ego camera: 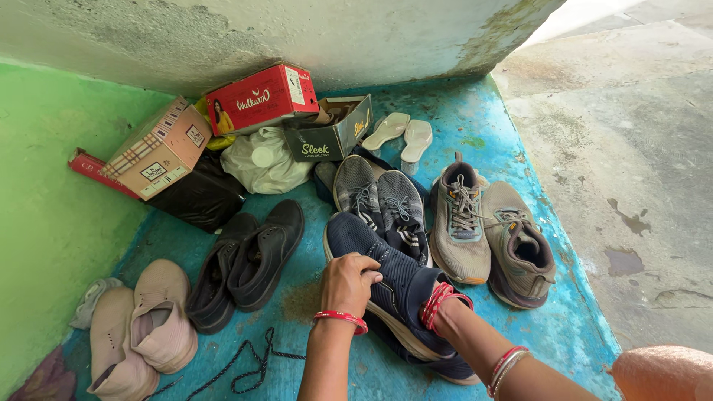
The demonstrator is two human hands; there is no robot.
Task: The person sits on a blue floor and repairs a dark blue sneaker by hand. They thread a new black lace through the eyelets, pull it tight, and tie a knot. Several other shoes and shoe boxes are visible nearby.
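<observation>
1. The left hand (350,281) gripped the upper of a navy shoe (386,278), fingers curled over its edge near the tongue and closed on the fabric.
2. The right hand (440,306) was pushed into the shoe's opening; only the wrist with red bangles showed, so I could not tell how its fingers were set.
3. The navy shoe lay on its side on the blue floor (572,327), just in front of a grey-black pair (380,200), with a second navy shoe partly under the right forearm.
4. A tan pair (490,230) stood just to the right; a black pair (249,260) lay to the left, and a dark lace (249,365) trailed on the floor near the left forearm.
5. Judging from this, the work went best with the left hand pinning the upper steady while the inner hand moved, keeping the sole braced on the floor so the shoe did not roll.
6. Pink shoes (141,327), boxes (252,96) and bags (264,160) sat well apart along the wall.
</observation>
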